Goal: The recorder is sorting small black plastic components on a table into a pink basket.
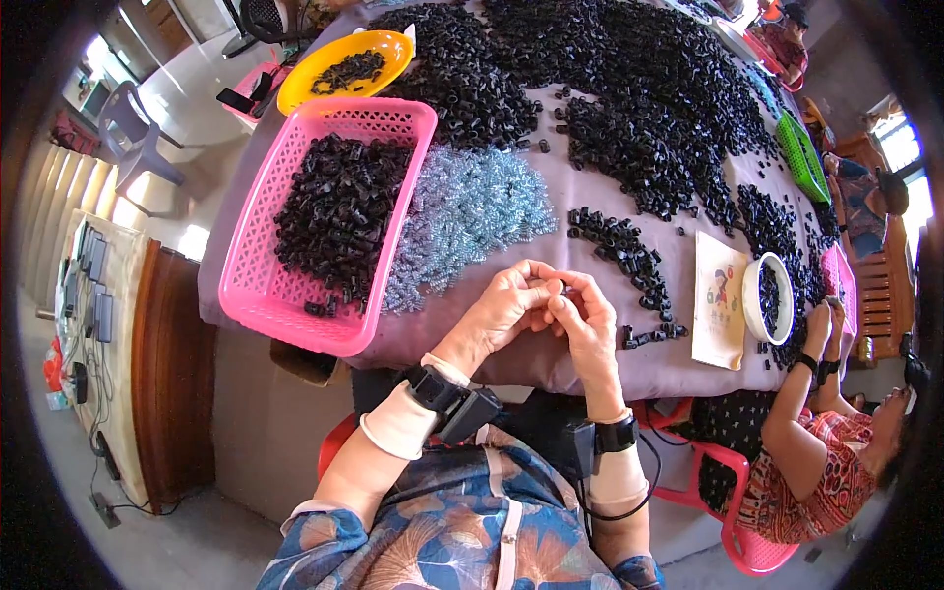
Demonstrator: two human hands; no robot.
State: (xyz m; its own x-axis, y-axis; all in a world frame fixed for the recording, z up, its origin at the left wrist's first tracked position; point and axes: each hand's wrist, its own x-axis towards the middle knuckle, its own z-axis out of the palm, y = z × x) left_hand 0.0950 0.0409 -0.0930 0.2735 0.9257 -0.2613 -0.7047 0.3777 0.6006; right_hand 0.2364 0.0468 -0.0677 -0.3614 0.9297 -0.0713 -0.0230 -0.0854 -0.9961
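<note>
My left hand (500,313) and my right hand (590,329) meet over the near edge of the cloth-covered table (556,221). Both are closed, thumbs and fingertips pinched together; whatever small item sits between them is hidden by the fingers. Just beyond the left hand lies a spread of small, clear bluish coil springs (482,202). Left of the springs, a pink plastic basket (285,327) holds many small black plastic parts (339,216). Loose black parts (629,254) of a similar look trail along the cloth beyond and right of the right hand.
A large black heap (639,88) covers the far table. Yellow plate (295,90) with small dark pieces stands far left. A booklet (720,295), a white bowl (752,305) and a green basket (804,162) lie to the right. A co-worker (816,452) sits close on that side.
</note>
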